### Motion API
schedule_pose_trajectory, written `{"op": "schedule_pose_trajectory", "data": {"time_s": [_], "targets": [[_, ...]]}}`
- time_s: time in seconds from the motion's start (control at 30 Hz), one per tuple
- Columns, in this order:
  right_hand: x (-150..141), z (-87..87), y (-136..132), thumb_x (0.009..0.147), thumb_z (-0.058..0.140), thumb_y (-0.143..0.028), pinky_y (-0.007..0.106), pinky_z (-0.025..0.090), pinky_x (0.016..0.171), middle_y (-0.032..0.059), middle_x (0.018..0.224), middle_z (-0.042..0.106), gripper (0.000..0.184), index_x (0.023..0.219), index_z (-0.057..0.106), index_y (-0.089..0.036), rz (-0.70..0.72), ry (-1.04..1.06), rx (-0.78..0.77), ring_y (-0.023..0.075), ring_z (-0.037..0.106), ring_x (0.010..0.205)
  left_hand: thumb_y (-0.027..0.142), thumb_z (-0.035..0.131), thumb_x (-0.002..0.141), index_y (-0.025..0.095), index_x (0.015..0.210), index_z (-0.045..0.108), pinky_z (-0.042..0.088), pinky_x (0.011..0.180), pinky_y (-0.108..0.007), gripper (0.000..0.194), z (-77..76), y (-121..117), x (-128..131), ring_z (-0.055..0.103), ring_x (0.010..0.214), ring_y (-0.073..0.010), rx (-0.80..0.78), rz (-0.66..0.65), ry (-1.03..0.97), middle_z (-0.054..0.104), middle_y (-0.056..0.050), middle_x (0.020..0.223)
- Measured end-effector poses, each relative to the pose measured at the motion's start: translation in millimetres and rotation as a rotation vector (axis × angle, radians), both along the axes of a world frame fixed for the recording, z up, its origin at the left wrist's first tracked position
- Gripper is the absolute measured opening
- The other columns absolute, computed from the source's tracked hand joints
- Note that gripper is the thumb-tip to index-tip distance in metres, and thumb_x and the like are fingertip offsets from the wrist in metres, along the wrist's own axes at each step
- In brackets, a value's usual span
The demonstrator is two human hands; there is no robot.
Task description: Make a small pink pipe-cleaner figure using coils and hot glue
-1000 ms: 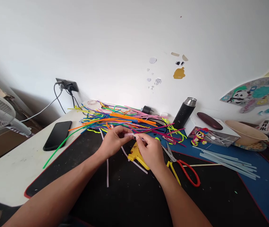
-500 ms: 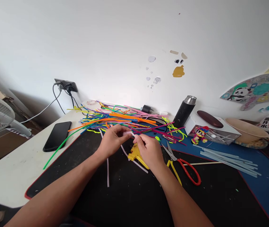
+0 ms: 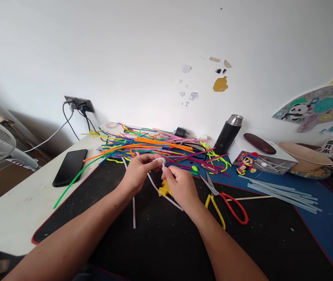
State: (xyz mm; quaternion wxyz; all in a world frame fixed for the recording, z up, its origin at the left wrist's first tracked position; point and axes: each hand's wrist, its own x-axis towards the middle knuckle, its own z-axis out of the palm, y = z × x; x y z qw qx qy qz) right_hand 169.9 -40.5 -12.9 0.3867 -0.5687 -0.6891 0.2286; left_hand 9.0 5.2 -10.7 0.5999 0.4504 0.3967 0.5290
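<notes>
Between thumb and fingers, my left hand (image 3: 137,171) grips a pale pink pipe cleaner (image 3: 158,160), bunched up and partly hidden by the fingers. My right hand (image 3: 181,184) is closed on the free end of that pipe cleaner just to the right, thumb pressed against it. Below the right hand lies a yellow glue gun (image 3: 164,189), partly covered by that hand. Pale lilac strands (image 3: 134,212) lie on the black mat (image 3: 154,246) under and beside the hands.
Behind the hands spreads a heap of coloured pipe cleaners (image 3: 143,145). Red-handled scissors (image 3: 213,189) and yellow-handled pliers (image 3: 216,208) lie to the right, near glue sticks (image 3: 283,193). A black flask (image 3: 227,134) stands behind; a phone (image 3: 70,167) lies left.
The pipe cleaner's free end now bends downward from my left fingers, where it stretched between both hands before. My right fingers have shifted slightly down and left. The view has tilted a little.
</notes>
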Motion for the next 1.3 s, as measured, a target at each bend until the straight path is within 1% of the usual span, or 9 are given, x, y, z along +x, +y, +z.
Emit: {"op": "schedule_pose_trajectory", "data": {"time_s": [0.1,0.27,0.47,0.67,0.8,0.9,1.07,1.17,1.3], "targets": [[-1,-1.6,0,0.103,0.049,-0.045,0.026,0.032,0.055,-0.0017,0.056,0.060,0.044,0.071,0.068,-0.021,0.013,0.062,-0.032,0.0145,0.054,0.053,0.035,0.097,0.061,0.015,0.077,0.082,0.051,0.069,-0.026,0.031,-0.1,-1,2,0.064,0.069,-0.0139,-0.056,-0.031,-0.087,0.075,-0.005,0.079],[-2,-5.4,1,0.102,0.049,-0.056,0.024,0.030,0.046,-0.0060,0.044,0.046,0.048,0.074,0.065,-0.021,0.047,0.279,-0.167,0.0118,0.045,0.039,0.031,0.097,0.063,0.013,0.080,0.082,0.053,0.068,-0.023,0.029,0.6,-2,2,0.065,0.067,-0.0115,-0.154,-0.089,-0.219,0.076,-0.005,0.079],[-4,1.1,0,0.096,0.055,-0.066,0.022,0.030,0.040,-0.0076,0.042,0.042,0.052,0.073,0.063,-0.020,0.094,0.479,-0.254,0.0096,0.039,0.034,0.029,0.098,0.063,0.011,0.081,0.082,0.054,0.065,-0.020,0.030,5.9,-6,2,0.064,0.065,-0.0099,-0.206,-0.134,-0.310,0.075,-0.005,0.077],[-3,8.3,0,0.094,0.060,-0.065,0.022,0.031,0.039,-0.0068,0.042,0.045,0.050,0.074,0.065,-0.019,0.105,0.508,-0.269,0.0088,0.040,0.034,0.028,0.097,0.064,0.011,0.077,0.080,0.054,0.062,-0.018,0.027,13.4,-8,0,0.063,0.061,-0.0091,-0.216,-0.193,-0.326,0.072,-0.004,0.072],[1,11.8,1,0.090,0.065,-0.067,0.022,0.032,0.040,-0.0066,0.043,0.046,0.051,0.075,0.068,-0.018,0.163,0.559,-0.298,0.0091,0.041,0.036,0.031,0.099,0.061,0.010,0.080,0.080,0.053,0.059,-0.018,0.035,15.8,-8,-4,0.065,0.060,-0.0103,-0.252,-0.239,-0.297,0.072,-0.004,0.071],[4,14.9,1,0.085,0.072,-0.066,0.022,0.033,0.041,-0.0065,0.046,0.048,0.049,0.076,0.066,-0.018,0.149,0.573,-0.310,0.0088,0.043,0.038,0.032,0.100,0.058,0.009,0.082,0.080,0.052,0.055,-0.017,0.039,17.6,-8,-5,0.064,0.058,-0.0093,-0.263,-0.240,-0.283,0.073,-0.005,0.074],[4,16.7,3,0.078,0.080,-0.062,0.022,0.038,0.041,-0.0059,0.058,0.057,0.047,0.093,0.066,-0.019,0.130,0.648,-0.316,0.0099,0.050,0.041,0.035,0.097,0.065,0.010,0.080,0.076,0.051,0.051,-0.017,0.036,20.0,-7,-8,0.063,0.055,-0.0090,-0.219,-0.281,-0.211,0.071,-0.004,0.072],[3,16.0,2,0.079,0.080,-0.062,0.023,0.042,0.043,-0.0053,0.061,0.060,0.050,0.102,0.067,-0.019,0.162,0.681,-0.311,0.0109,0.053,0.042,0.035,0.097,0.065,0.012,0.080,0.073,0.051,0.050,-0.019,0.037,19.7,-6,-9,0.064,0.055,-0.0102,-0.232,-0.304,-0.196,0.071,-0.003,0.072],[3,14.0,1,0.085,0.075,-0.061,0.023,0.040,0.042,-0.0066,0.053,0.056,0.045,0.097,0.067,-0.018,0.180,0.663,-0.296,0.0103,0.049,0.040,0.037,0.096,0.068,0.013,0.081,0.069,0.051,0.050,-0.019,0.038,17.5,-6,-9,0.064,0.055,-0.0111,-0.245,-0.324,-0.168,0.070,-0.004,0.072]]}}
